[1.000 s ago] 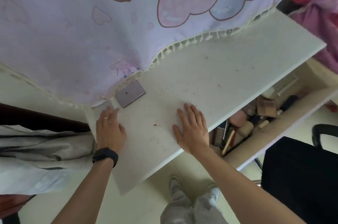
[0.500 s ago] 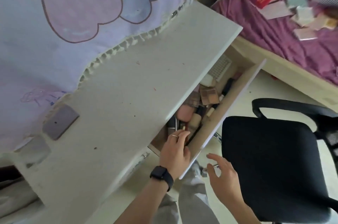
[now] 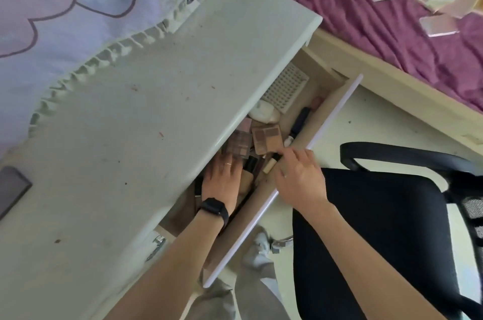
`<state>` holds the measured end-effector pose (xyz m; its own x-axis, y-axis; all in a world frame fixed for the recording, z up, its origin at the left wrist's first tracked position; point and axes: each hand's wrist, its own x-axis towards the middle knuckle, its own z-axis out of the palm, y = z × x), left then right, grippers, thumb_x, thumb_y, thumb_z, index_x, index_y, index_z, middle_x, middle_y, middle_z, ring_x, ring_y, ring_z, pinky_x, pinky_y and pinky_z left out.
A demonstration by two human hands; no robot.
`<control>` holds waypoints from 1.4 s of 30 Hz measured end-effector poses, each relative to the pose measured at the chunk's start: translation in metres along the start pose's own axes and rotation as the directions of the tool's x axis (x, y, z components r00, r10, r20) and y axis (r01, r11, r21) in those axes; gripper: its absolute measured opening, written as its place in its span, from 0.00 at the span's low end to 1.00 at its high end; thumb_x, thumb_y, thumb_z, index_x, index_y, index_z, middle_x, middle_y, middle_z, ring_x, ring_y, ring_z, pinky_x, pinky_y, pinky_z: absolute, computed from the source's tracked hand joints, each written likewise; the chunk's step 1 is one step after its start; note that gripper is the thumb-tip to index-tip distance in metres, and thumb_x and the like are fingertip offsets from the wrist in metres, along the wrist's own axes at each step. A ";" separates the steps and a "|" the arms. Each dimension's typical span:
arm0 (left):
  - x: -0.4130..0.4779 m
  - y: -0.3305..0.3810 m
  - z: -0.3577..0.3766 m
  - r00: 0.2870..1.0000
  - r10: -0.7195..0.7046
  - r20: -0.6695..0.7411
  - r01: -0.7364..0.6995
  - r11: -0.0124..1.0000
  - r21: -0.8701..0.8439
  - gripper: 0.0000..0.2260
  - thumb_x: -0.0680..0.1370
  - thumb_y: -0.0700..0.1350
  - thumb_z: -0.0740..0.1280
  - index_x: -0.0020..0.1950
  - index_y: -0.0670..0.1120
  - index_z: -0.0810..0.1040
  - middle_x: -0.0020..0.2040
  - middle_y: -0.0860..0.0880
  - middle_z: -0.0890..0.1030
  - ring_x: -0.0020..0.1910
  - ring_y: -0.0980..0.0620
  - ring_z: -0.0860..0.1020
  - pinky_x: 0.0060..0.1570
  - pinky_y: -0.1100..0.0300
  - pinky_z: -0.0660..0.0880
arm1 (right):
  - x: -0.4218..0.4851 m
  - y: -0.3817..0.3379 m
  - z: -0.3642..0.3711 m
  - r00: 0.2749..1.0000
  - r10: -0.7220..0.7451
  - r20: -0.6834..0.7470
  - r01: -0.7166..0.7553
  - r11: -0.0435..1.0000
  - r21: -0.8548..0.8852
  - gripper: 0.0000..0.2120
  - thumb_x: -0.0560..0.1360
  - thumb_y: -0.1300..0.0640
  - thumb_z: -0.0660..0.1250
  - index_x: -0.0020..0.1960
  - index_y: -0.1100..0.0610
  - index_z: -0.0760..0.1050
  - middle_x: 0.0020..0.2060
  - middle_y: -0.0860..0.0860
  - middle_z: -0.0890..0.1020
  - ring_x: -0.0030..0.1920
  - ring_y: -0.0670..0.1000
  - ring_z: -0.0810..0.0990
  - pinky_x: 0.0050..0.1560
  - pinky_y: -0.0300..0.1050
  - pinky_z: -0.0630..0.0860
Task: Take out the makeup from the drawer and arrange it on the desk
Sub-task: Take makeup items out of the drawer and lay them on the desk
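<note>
The drawer [image 3: 326, 121] under the white desk [image 3: 156, 110] stands pulled out and holds several makeup items: a brown eyeshadow palette [image 3: 266, 138], a shimmery palette [image 3: 239, 146], a black tube [image 3: 300, 119], a beige stick [image 3: 269, 165] and a white pouch [image 3: 264, 112]. My left hand [image 3: 222, 178] lies inside the drawer with its fingers stretched onto the makeup below the desk edge. My right hand [image 3: 300, 176] reaches over the drawer front, fingertips at a black-capped item [image 3: 275, 156]; the grip is hidden.
A white grid tray [image 3: 285, 89] sits at the drawer's far end. A black office chair [image 3: 379, 228] stands close on the right. A purple-covered bed [image 3: 392, 19] lies beyond. A lilac cloth [image 3: 65, 6] drapes the desk's back; a grey flat item [image 3: 11, 189] lies at its left.
Both hands left the desk top and went to the drawer. My left hand has slid deeper among the makeup; my right hand has risen from below over the drawer front.
</note>
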<state>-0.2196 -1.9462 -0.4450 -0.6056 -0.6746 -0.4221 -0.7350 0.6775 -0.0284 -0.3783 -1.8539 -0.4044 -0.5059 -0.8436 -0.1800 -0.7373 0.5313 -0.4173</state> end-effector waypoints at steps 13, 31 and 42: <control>-0.006 -0.016 -0.009 0.994 -0.004 0.109 -0.009 0.992 0.124 0.30 0.57 0.45 0.82 0.58 0.48 0.80 0.53 0.41 0.82 0.52 0.40 0.80 0.46 0.51 0.79 | 0.105 -0.005 0.029 0.885 -0.011 0.465 0.229 0.880 -0.415 0.38 0.71 0.52 0.72 0.77 0.54 0.60 0.72 0.54 0.63 0.70 0.58 0.65 0.64 0.56 0.71; -0.094 -0.053 -0.045 0.948 -0.147 0.281 0.316 0.347 -0.883 0.31 0.62 0.63 0.74 0.64 0.62 0.70 0.58 0.53 0.75 0.54 0.53 0.78 0.53 0.54 0.80 | 0.032 -0.065 -0.039 0.813 0.004 0.582 0.119 0.978 -0.173 0.46 0.61 0.40 0.76 0.73 0.52 0.63 0.66 0.53 0.71 0.66 0.57 0.68 0.64 0.54 0.71; -0.268 -0.221 -0.019 0.740 -0.636 0.218 0.393 0.146 -0.908 0.33 0.68 0.54 0.78 0.70 0.56 0.69 0.63 0.54 0.71 0.59 0.54 0.74 0.62 0.54 0.75 | -0.092 -0.248 -0.002 0.722 -0.330 0.608 0.018 0.888 0.460 0.23 0.64 0.50 0.81 0.55 0.46 0.77 0.45 0.29 0.79 0.51 0.34 0.77 0.53 0.35 0.77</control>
<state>0.0994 -1.9211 -0.3080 0.0860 -0.8666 -0.4914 -0.6220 -0.4321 0.6531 -0.1502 -1.9077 -0.2826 0.1506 -0.8320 -0.5339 -0.4580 0.4199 -0.7835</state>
